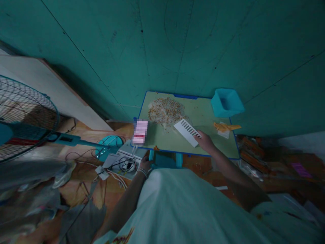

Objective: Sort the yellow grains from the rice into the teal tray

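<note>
My right hand (206,142) is closed on the end of a white slotted panel (187,134), which lies at a slant over the table. Just beyond the panel's far end is a spread heap of small brown and whitish grains (166,111). Below the table's front edge, my left hand (145,164) is closed at the left rim of a blue plastic bin (166,159); its fingers are dark and partly hidden. The low table (175,142) has a pale green top with a blue edge.
A second blue bin (227,103) stands at the table's back right corner, with orange gloves (225,127) in front. A pink packet (140,132) lies at the left edge. Cables and a power strip (125,164) lie left, near a fan (25,118). A green wall (177,51) rises behind.
</note>
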Demonstrator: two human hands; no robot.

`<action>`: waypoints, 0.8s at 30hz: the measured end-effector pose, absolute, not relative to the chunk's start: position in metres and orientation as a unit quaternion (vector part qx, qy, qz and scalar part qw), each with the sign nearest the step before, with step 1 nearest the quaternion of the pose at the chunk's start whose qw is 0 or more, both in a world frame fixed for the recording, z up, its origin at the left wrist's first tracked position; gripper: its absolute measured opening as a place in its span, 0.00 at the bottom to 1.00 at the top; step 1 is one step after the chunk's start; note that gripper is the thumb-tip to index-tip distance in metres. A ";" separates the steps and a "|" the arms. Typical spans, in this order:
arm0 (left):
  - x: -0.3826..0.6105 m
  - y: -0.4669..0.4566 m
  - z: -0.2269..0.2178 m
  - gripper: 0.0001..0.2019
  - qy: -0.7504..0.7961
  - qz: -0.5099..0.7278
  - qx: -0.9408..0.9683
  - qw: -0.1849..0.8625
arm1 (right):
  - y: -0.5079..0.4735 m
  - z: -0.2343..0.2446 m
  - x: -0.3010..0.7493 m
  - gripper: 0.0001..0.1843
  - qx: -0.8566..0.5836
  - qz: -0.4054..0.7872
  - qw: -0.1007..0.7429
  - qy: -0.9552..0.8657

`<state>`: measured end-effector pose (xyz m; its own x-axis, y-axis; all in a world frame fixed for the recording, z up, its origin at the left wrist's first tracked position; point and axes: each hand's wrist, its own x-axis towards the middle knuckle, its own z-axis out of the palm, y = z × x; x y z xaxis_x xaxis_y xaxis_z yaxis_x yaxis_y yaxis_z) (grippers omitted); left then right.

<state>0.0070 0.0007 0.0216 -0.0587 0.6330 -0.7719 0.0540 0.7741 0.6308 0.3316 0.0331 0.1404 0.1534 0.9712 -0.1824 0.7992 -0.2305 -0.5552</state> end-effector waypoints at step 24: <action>0.008 -0.002 0.027 0.10 0.707 0.229 0.259 0.617 | 0.039 0.142 0.307 0.18 -0.681 0.271 0.131 -0.667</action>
